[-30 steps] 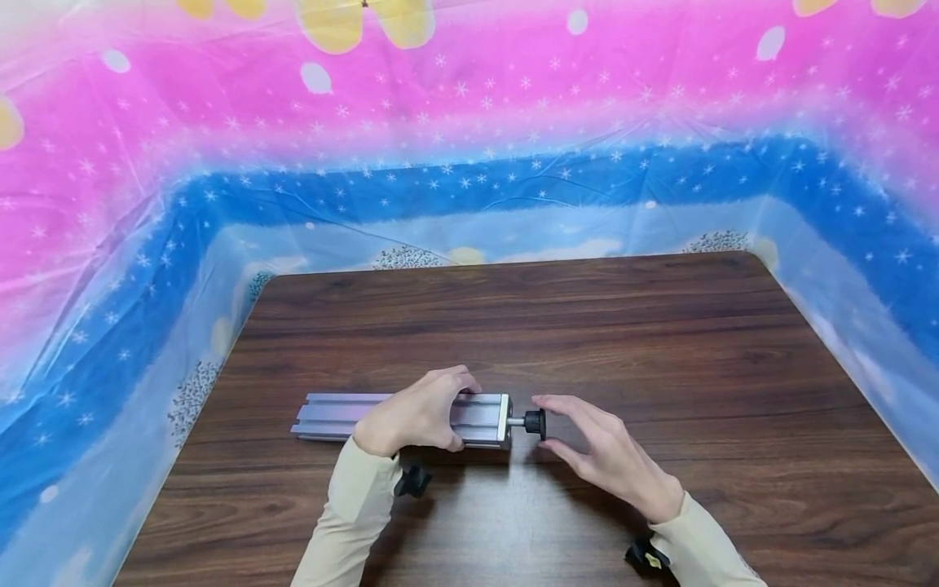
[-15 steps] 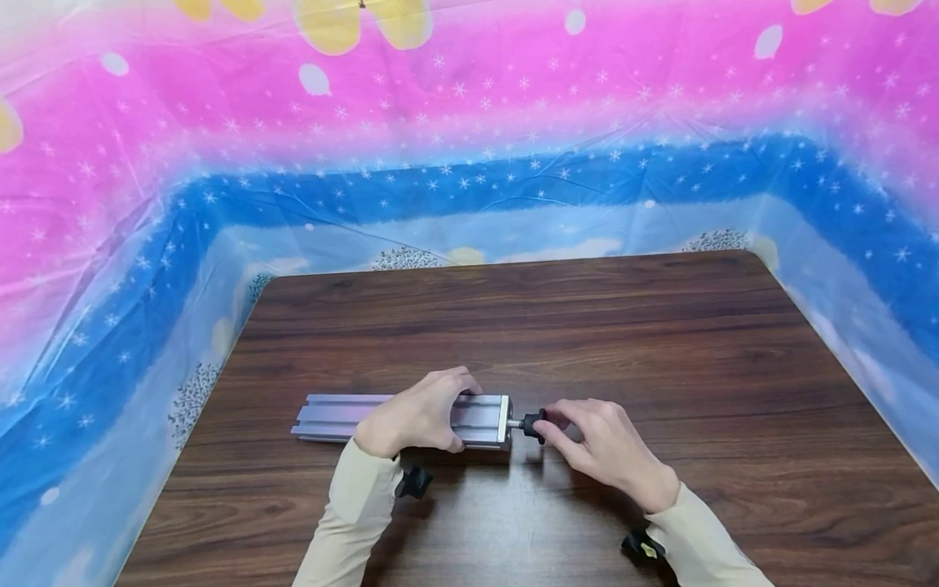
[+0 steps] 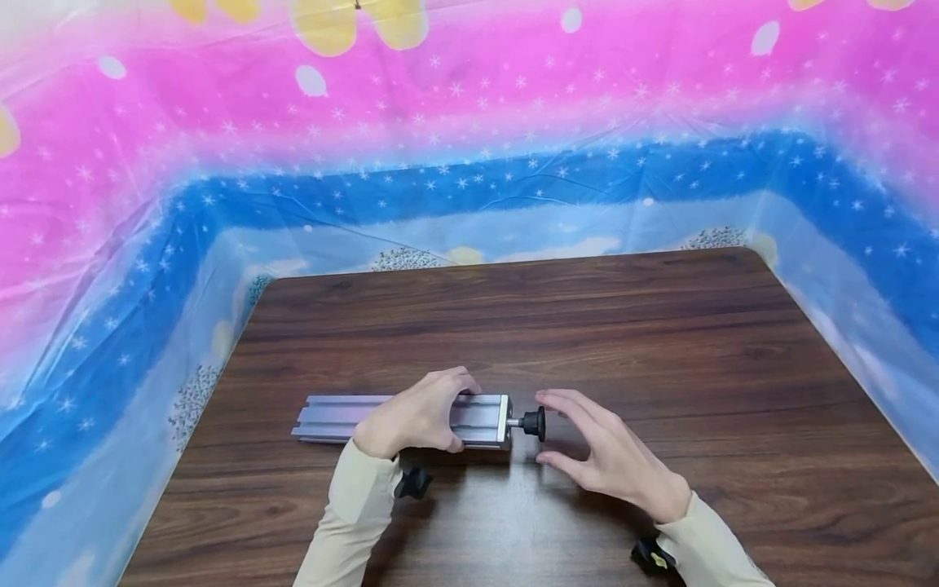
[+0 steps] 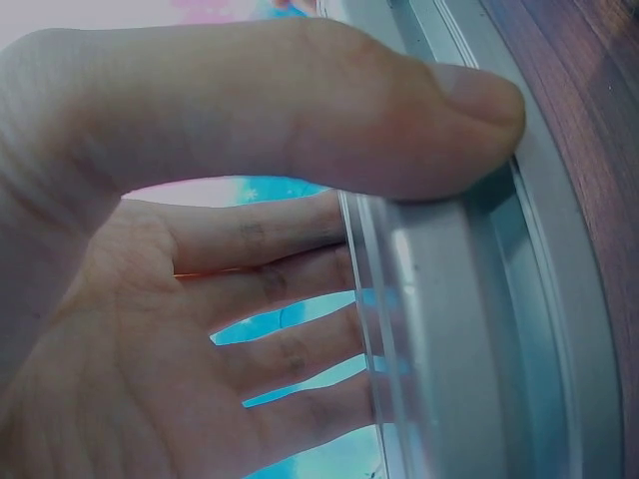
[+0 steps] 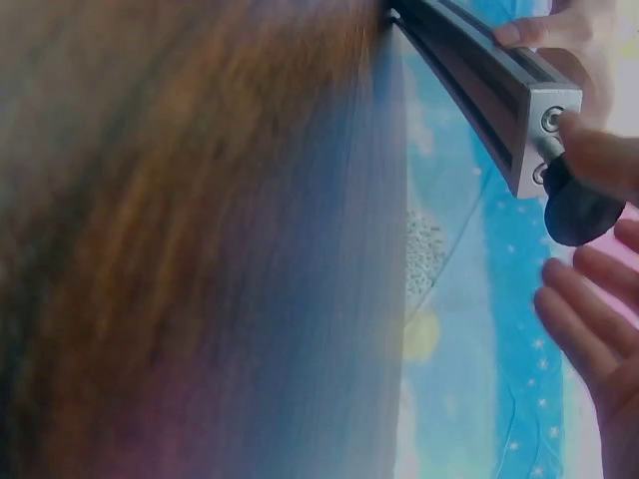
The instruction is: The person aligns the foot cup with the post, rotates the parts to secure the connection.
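A silver aluminium profile with long slots lies crosswise on the table. My left hand grips it from above, with the thumb on the near side and the fingers over the far side. In the left wrist view the thumb presses along the slotted bar. From the profile's right end plate, fixed with bolts, a metal rod sticks out and carries a round black knob. Around that knob my right hand is spread, thumb and fingers apart on either side of it and holding nothing.
The dark wood-grain table has rounded far corners. A pink and blue snowflake cloth hangs behind it and along both sides. Black wrist devices sit below each wrist.
Half a second ago my right fingers pinched the black knob; now they have let go and spread apart around it. My left hand and the profile have stayed in place.
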Demonstrator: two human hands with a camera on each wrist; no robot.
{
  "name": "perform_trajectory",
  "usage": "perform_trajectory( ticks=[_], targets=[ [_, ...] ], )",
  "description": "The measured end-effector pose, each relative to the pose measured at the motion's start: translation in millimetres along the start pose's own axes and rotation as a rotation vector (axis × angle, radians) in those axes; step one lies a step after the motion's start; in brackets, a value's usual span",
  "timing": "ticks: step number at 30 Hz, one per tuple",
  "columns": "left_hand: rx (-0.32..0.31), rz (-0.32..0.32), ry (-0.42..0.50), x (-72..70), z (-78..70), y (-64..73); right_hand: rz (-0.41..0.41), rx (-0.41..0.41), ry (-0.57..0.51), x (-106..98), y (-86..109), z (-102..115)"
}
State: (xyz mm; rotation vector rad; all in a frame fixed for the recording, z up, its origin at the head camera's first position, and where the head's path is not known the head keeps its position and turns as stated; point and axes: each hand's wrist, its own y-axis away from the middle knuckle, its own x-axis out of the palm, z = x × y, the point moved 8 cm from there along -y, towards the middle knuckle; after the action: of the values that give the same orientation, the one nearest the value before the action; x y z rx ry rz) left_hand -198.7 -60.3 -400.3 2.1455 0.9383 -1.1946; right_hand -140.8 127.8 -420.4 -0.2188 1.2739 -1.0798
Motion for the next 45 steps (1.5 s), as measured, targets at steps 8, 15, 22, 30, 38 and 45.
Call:
perform_trajectory(
  ticks=[8, 15, 22, 30, 38, 45],
  targets=[
    [0.001, -0.003, -0.003, 0.5, 1.0, 1.5, -0.028, -0.071, 0.032, -1, -3.6, 5],
    [-0.005, -0.011, -0.002, -0.5, 0.9, 1.0, 0.003, 0.048, 0.054, 1, -2.4, -6],
    [-0.002, -0.008, 0.0, 0.3, 0.4, 1.2, 0.022, 0.106, 0.207, 5, -5.5, -11],
    [0.004, -0.003, -0.009, 1.4, 0.3, 1.7, 0.041, 0.194, 0.128, 4, -1.4, -14],
    [0.013, -0.02, -0.01, -1.1, 0.2, 1.4, -0.01, -0.02, -0.026, 0, 0.7, 2],
    [0.013, -0.018, -0.002, -1.1, -0.3, 1.1, -0.014, -0.092, -0.014, 0, -3.1, 6]
  ],
)
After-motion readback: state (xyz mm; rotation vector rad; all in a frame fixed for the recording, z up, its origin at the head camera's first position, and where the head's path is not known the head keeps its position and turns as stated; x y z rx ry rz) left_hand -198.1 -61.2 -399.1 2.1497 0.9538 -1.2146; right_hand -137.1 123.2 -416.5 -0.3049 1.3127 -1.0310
